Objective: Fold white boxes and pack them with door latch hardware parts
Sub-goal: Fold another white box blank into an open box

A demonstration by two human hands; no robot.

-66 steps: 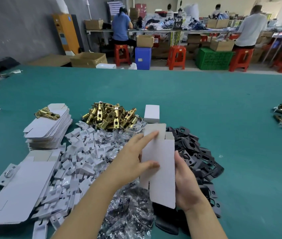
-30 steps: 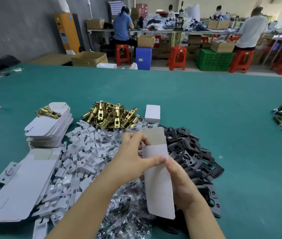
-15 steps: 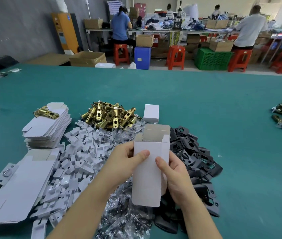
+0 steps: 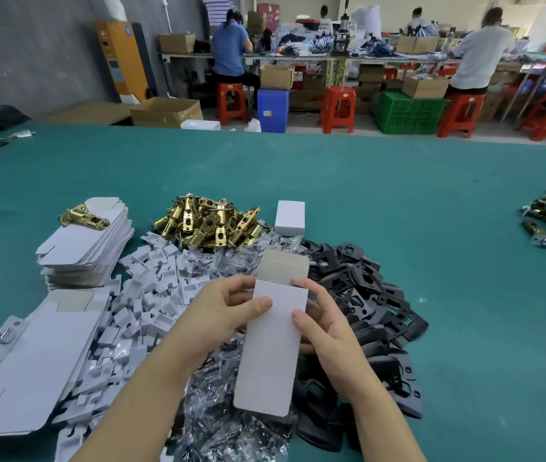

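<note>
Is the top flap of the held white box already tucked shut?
No. The top flap of the white box stands open above both hands, its grey inner side showing.

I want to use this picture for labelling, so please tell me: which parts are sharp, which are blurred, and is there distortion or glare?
Head view: both hands, left and right, and the white box are sharp; the person in the white shirt at the back is blurred; the far table edge bows from the wide lens; the clear plastic bags glint; lighting is even, shadows soft.

The white box (image 4: 273,345) – flat earlier – now stands squared up between both hands (image 4: 218,315).
</note>
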